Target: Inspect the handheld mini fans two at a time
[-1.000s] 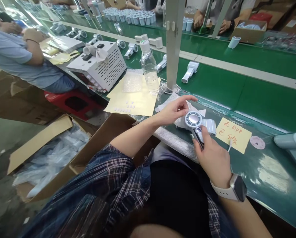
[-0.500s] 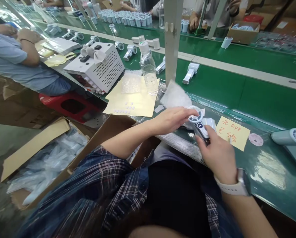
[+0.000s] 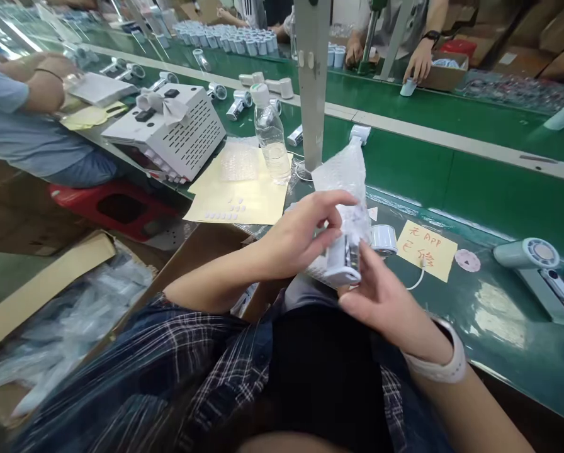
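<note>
A light-coloured hair dryer (image 3: 342,272) is in front of me, its handle end toward me and its upper part covered by a clear bubble-wrap bag (image 3: 342,171). My left hand (image 3: 305,236) is closed on the bag from the left, thumb and fingers bent over the plastic. On the right, my right hand (image 3: 383,302) grips the lower end of the dryer, some fingers hidden behind it. Just beyond the right fingertips stands a roll of pale labels (image 3: 384,239). The dryer's head is blurred by the plastic.
A yellow note (image 3: 427,248) and another hair dryer (image 3: 527,255) lie to the right. A water bottle (image 3: 271,141), yellow sheets (image 3: 206,204) and a white vented box (image 3: 171,129) are left. A post (image 3: 313,82) rises ahead by the green belt (image 3: 405,154). Co-workers sit around.
The dryer has turned handle-end toward me, and the bubble-wrap bag now covers its upper part. My left hand moved from its round head to the bag. A co-worker's hand has reached a cup-shaped part across the belt.
</note>
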`<act>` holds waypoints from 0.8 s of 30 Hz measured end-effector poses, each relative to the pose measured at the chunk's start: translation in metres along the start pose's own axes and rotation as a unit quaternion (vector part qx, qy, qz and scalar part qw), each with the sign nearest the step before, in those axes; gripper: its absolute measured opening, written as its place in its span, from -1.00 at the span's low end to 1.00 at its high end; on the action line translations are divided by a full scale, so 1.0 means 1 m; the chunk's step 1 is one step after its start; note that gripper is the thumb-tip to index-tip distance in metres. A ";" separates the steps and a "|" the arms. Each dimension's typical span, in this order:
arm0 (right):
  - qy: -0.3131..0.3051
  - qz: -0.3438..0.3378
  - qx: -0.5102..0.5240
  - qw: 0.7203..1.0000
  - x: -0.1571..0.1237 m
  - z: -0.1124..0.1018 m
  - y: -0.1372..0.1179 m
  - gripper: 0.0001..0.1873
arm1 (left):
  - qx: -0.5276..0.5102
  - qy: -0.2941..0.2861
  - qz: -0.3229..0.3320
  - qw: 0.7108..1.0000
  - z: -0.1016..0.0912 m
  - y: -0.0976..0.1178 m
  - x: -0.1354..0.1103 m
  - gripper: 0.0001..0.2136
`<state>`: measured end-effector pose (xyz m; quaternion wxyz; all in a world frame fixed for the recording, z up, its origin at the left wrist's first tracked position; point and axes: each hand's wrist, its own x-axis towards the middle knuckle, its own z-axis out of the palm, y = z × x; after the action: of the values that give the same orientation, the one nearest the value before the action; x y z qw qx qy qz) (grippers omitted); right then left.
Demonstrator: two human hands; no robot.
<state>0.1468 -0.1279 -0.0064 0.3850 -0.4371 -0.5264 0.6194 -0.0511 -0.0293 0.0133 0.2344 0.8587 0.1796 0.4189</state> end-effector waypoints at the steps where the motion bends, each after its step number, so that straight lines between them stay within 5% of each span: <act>1: 0.000 -0.023 -0.079 0.997 0.000 0.005 0.001 -0.29 | -0.059 0.011 -0.031 0.998 -0.006 0.005 -0.001 -0.65; 4: 0.038 -0.145 -0.316 0.937 0.006 0.018 0.003 -0.90 | -0.209 0.048 -0.143 0.966 -0.028 0.015 -0.008 -0.67; 6: 0.075 -0.261 -0.380 0.885 0.013 0.026 0.003 -0.78 | -0.273 0.084 -0.231 0.930 -0.042 0.017 -0.019 -0.61; 9: 0.074 -0.363 -0.365 0.854 0.025 0.039 0.000 -0.77 | -0.352 0.120 -0.333 0.866 -0.057 0.015 -0.044 -0.54; 11: 0.043 -0.378 -0.379 0.843 0.034 0.047 0.002 -0.80 | -0.393 0.165 -0.371 0.825 -0.063 0.011 -0.063 -0.57; 14: -0.004 -0.369 -0.448 0.815 0.045 0.054 0.014 -0.57 | -0.420 0.278 -0.390 0.771 -0.064 0.006 -0.087 -0.65; 16: 0.001 -0.367 -0.465 0.806 0.050 0.056 0.022 -0.81 | -0.419 0.324 -0.386 0.755 -0.058 0.005 -0.097 -0.65; 18: 0.034 -0.383 -0.451 0.805 0.053 0.058 0.025 -0.77 | -0.405 0.319 -0.368 0.774 -0.052 0.007 -0.104 -0.60; 21: 0.023 -0.436 -0.431 0.790 0.052 0.063 0.019 -0.69 | -0.339 0.247 -0.324 0.848 -0.053 0.011 -0.112 -0.51; 24: -0.028 -0.474 -0.387 0.791 0.045 0.057 0.009 -0.73 | -0.212 0.224 -0.305 0.901 -0.085 0.014 -0.122 -0.49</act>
<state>0.0783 -0.1047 -0.0178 0.4140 -0.2281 -0.8736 0.1156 -0.1888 -0.0810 -0.0109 0.4810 0.5754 0.3871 0.5363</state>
